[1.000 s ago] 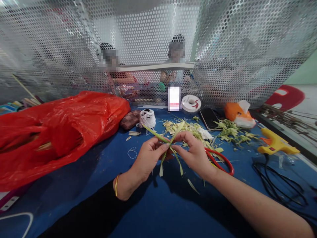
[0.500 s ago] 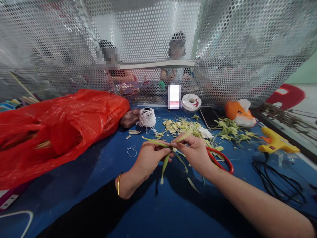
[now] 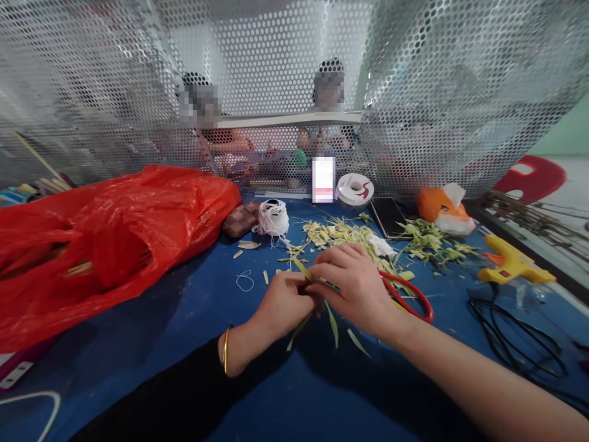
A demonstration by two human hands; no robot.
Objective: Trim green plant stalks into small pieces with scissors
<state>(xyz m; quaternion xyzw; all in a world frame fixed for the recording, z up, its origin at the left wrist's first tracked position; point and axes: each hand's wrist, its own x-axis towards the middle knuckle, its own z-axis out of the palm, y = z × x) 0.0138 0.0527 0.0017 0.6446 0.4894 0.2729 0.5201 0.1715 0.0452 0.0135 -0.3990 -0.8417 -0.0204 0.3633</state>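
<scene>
My left hand (image 3: 286,305), with a gold bangle at its wrist, pinches thin green leaf strips (image 3: 332,324) near the centre of the view. My right hand (image 3: 353,287) meets it there, its fingers bent over the same strips, partly covering them. Strip ends hang below both hands, and one points up to the left. Beyond the hands lies a heap of pale green leaf scraps (image 3: 338,233). Red-handled scissors (image 3: 421,302) rest beside my right wrist, their blades mostly hidden. A loose strip (image 3: 358,342) lies on the blue table (image 3: 294,399).
A red plastic bag (image 3: 115,227) covers the left side. Behind are white string (image 3: 273,218), a ribbon spool (image 3: 355,189) and a dark phone (image 3: 388,217). On the right sits a yellow glue gun (image 3: 515,261) with a black cable. People sit behind the perforated screen (image 3: 276,61).
My right hand has turned over and closed in on my left hand, hiding more of the strips. The strip end pointing left now points more upward, and a small scrap shows left of my hands.
</scene>
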